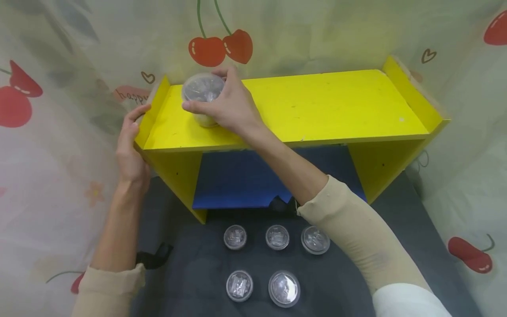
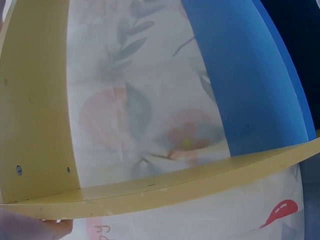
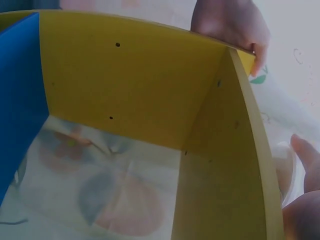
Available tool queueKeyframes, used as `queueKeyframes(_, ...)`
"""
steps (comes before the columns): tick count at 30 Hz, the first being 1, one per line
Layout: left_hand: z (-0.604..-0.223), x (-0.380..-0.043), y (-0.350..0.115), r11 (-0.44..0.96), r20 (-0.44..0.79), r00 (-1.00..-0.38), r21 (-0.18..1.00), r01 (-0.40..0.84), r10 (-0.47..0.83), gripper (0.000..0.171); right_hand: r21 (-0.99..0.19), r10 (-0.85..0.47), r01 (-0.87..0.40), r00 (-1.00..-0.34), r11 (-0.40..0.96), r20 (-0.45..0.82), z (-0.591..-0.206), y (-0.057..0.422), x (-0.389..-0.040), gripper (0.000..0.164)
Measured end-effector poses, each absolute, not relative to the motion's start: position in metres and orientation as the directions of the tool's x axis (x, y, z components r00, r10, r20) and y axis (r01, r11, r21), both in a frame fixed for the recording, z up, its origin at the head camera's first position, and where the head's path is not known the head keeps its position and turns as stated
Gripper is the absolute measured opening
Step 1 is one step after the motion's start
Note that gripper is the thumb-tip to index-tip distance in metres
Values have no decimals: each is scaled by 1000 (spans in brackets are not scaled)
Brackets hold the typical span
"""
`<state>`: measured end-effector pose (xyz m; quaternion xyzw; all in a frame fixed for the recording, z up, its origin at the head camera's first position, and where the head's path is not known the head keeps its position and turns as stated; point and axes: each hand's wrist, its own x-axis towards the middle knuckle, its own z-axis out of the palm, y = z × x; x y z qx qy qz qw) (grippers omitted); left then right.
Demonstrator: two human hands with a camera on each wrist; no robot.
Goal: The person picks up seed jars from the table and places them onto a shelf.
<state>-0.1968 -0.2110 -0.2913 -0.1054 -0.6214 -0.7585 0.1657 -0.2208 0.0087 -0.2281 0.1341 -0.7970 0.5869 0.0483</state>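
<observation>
A round plastic tub (image 1: 203, 88) with a clear lid and a paler lower part is at the left end of the top board of a yellow shelf unit (image 1: 309, 105). My right hand (image 1: 237, 105) holds the tub between thumb and fingers; its far side is hidden. In the right wrist view only an edge of the tub (image 3: 284, 170) shows beside that hand. At the unit's left end panel (image 1: 156, 108), my left hand (image 1: 132, 154) grips the outer side, fingertips over the upper edge. The right wrist view shows the left hand (image 3: 232, 25) wrapping that corner.
Several small round clear-lidded tubs (image 1: 277, 237) stand in two rows on the dark cloth (image 1: 190, 264) in front of the unit. A blue lower board (image 1: 237, 180) spans the unit's inside. Cherry-printed curtain (image 1: 317, 35) hangs behind and at both sides.
</observation>
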Motion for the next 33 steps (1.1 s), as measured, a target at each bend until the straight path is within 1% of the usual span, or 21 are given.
queueKeyframes(8, -290, -194, -209, -163, 353, -926, 914, 372, -134, 42, -940, -126, -226, -972, 257, 199, -232, 7, -224, 88)
queueKeyframes(13, -288, -195, -208, -148, 353, -929, 918, 367, -114, 42, -942, -107, -209, -976, 264, 187, -232, 7, -225, 89)
queueKeyframes(21, -288, -194, -207, -117, 351, -928, 923, 366, -128, 42, -937, -104, -203, -978, 286, 180, -234, 2, -225, 91)
queueKeyframes(24, -288, -192, -208, -109, 348, -928, 926, 362, -129, 43, -939, -125, -210, -975, 272, 181, -234, 4, -224, 92)
queueKeyframes(28, -288, -191, -209, -89, 344, -929, 930, 357, -135, 43, -945, -189, -212, -968, 250, 167, -232, 11, -223, 94)
queueKeyframes(30, -288, -191, -209, -85, 344, -929, 930, 357, -138, 43, -945, -220, -213, -962, 246, 160, -231, 16, -224, 92)
queueKeyframes(33, -289, -193, -208, -116, 352, -926, 923, 367, -137, 43, -945, -257, -227, -952, 237, 165, -230, 22, -225, 84)
